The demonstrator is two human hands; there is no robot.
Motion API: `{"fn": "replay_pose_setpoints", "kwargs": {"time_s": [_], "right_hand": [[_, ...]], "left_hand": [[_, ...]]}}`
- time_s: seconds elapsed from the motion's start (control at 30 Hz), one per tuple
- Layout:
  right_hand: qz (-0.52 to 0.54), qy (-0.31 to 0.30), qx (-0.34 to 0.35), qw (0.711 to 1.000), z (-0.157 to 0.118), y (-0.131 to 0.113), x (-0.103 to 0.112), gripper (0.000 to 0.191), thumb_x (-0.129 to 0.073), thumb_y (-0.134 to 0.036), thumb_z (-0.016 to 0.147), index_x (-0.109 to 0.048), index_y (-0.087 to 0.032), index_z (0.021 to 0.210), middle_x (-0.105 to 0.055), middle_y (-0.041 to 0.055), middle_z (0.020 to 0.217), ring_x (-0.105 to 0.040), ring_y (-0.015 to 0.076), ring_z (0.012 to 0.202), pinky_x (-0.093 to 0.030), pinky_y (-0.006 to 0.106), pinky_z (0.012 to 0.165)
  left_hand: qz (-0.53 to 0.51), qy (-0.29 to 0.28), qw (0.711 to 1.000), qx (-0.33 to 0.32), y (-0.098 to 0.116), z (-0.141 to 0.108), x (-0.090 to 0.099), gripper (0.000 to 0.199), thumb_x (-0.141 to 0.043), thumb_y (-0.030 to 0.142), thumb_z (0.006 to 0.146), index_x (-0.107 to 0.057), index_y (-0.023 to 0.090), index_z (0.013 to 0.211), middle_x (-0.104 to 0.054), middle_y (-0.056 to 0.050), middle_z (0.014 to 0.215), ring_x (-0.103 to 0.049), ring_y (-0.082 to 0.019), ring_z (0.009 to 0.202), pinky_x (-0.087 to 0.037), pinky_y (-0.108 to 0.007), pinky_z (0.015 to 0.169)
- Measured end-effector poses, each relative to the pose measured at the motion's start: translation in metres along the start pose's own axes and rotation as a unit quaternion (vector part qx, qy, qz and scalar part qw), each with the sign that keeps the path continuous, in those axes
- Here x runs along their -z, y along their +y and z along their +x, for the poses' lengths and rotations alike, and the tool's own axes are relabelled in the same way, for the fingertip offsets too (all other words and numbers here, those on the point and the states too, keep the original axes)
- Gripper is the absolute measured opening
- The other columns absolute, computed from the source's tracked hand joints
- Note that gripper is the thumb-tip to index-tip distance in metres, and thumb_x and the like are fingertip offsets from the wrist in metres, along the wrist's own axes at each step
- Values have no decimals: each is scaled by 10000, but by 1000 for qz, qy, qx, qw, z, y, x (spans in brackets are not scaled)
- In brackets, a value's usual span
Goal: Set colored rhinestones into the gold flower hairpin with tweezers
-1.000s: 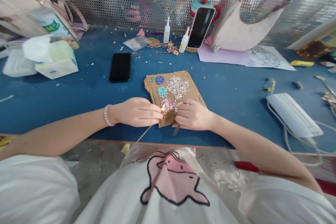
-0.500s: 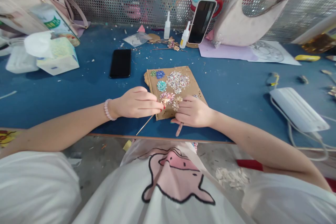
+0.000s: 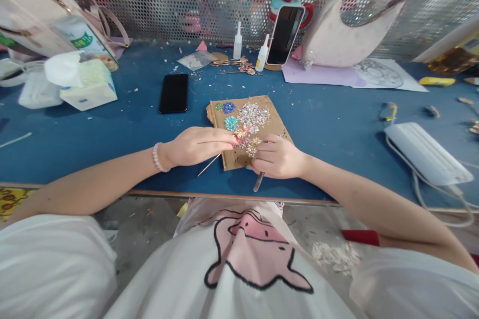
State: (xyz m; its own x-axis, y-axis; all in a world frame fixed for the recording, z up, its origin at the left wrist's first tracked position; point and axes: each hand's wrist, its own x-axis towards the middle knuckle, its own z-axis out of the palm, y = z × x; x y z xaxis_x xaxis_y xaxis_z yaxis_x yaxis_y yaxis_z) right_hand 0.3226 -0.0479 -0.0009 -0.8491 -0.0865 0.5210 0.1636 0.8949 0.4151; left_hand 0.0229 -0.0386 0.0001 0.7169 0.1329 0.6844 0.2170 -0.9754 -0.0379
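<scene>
My left hand [image 3: 198, 145] pinches a thin stick [image 3: 209, 164] that slants down toward the table's front edge; a small gold flower piece [image 3: 241, 133] shows at its fingertips. My right hand [image 3: 275, 157] is closed around metal tweezers [image 3: 258, 182], whose rear end sticks out below the palm; their tips are hidden. Both hands rest over a cardboard piece [image 3: 277, 117]. On it lie piles of small gems: clear [image 3: 253, 117], turquoise [image 3: 231, 123], blue [image 3: 228, 107], green [image 3: 219, 106] and gold [image 3: 253, 146], with pink ones partly behind my left fingers.
A black phone [image 3: 174, 93] lies behind my left hand. Toward the mesh stand two glue bottles [image 3: 237, 45] and a propped phone [image 3: 285, 35]. A tissue box [image 3: 90, 87] is at left, a white power bank [image 3: 428, 153] with a cable at right.
My left fingers have shifted slightly right and up over the pink gems, with the stick. In my right hand the tweezers' rear end has swung slightly right. The view has shifted a little.
</scene>
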Motion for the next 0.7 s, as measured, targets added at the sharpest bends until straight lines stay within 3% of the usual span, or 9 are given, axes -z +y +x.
{"fn": "replay_pose_setpoints", "kwargs": {"time_s": [0.1,0.27,0.43,0.57,0.7], "right_hand": [[-1,-5,-2,1000,-1,0,0,377,-582,-248,1115,-541,-234,740,-503,-44,652,-448,146,662,-359,321,697],[12,-2,-5,1000,-1,0,-1,370,-599,-246,1109,-563,-230,741,-498,-46,637,-454,145,649,-365,320,692],[16,19,-1,1000,1,2,-2,386,-639,-257,1098,-576,-228,718,-505,-49,614,-457,142,635,-394,307,695],[11,30,6,999,5,2,-3,372,-652,-237,1088,-602,-220,720,-515,-43,603,-459,148,636,-397,303,686],[3,19,9,1000,12,3,-8,344,-618,-147,1076,-621,-215,739,-536,-32,611,-461,157,643,-386,310,678]], "left_hand": [[10,52,998,15,4,7,1,200,-613,108,1072,-762,189,1178,-863,-57,1215,-832,-128,1149,-663,-193,1076],[-30,132,985,110,8,22,1,181,-687,46,971,-784,183,1040,-878,-38,1126,-851,-126,1055,-678,-183,1009],[-160,189,943,224,3,26,-8,182,-751,59,910,-821,191,1015,-870,-33,1116,-850,-149,1026,-718,-205,871],[-223,219,921,233,-3,30,-13,170,-765,44,883,-814,191,952,-857,-25,1044,-835,-133,989,-704,-206,871],[-236,216,924,208,-3,40,-11,192,-733,18,883,-793,196,925,-845,-25,1020,-824,-137,979,-693,-224,871]]}}
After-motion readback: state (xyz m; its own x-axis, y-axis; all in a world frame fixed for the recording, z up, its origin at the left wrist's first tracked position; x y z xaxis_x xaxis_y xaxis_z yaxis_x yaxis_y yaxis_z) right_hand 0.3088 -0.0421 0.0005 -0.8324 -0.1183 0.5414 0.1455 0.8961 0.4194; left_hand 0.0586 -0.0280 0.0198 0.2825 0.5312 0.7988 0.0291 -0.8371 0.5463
